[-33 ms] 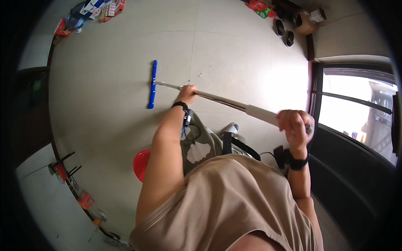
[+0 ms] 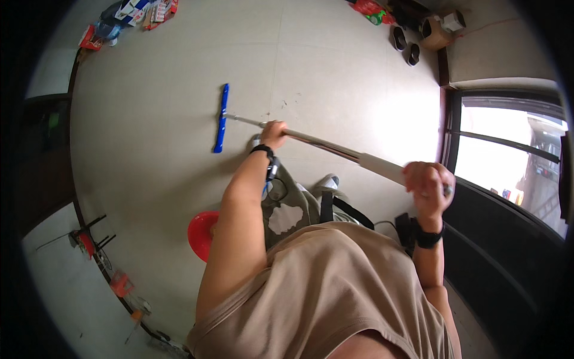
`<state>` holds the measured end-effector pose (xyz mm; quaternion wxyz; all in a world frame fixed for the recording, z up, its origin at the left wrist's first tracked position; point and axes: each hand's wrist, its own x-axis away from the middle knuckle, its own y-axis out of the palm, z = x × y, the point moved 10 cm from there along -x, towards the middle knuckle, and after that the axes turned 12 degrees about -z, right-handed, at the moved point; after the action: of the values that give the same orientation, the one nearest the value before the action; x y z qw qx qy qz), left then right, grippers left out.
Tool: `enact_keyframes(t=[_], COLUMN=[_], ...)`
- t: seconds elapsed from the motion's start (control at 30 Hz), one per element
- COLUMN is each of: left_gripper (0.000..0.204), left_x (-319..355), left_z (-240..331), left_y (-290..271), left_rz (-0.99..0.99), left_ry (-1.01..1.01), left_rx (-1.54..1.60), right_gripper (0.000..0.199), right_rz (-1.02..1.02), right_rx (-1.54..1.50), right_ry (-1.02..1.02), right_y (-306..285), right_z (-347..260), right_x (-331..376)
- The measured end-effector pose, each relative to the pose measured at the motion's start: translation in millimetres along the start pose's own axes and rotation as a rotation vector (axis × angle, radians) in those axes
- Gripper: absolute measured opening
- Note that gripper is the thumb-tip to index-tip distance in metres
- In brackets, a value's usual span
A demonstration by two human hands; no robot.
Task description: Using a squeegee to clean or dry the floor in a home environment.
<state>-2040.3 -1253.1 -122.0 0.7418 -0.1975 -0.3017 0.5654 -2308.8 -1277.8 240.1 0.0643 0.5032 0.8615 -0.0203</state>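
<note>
Your left hand (image 2: 274, 133) is wrapped tight around the middle of the mop handle (image 2: 323, 143); your right hand (image 2: 427, 186) is closed on its pale upper end. The shaft slants down to the blue mop head (image 2: 221, 118), flat on the tiled floor (image 2: 149, 137).

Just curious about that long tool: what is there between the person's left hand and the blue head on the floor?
In the head view, only the thin metal pole runs from the left hand to the blue mop head; beneath it lies bare pale floor tile.

A sleeveless tan top, bare forearms, and a black band on each wrist.
</note>
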Motion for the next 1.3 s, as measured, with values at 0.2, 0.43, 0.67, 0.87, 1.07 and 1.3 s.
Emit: enact_keyframes(t=[0.2,0.43,0.67,0.87,1.07,1.3], left_gripper=[0.006,0.006,0.003,0.013,0.019,0.024], left_x=[-47,-33,8,129,278,284], left_z=[206,345,266,37,-141,-130], left_y=[159,233,137,21,-5,12], left_rz=[-0.001,-0.322,0.081,0.175,0.18,0.045], left_ry=[0.317,0.308,0.202,-0.229,-0.88,-0.994], left_rx=[0.049,0.161,0.148,0.22,-0.189,-0.139], right_gripper=[0.031,0.033,0.031,0.033,0.027,0.038], right_rz=[0.227,0.229,-0.015,-0.075,-0.36,-0.401], right_rx=[0.151,0.304,-0.118,-0.248,-0.402,-0.244], right_ry=[0.021,0.066,-0.137,0.029,0.21,0.252], right_y=[-150,-165,-140,2,173,170], right_z=[-116,-207,-176,-18,98,90], right_x=[120,185,122,49,43,58])
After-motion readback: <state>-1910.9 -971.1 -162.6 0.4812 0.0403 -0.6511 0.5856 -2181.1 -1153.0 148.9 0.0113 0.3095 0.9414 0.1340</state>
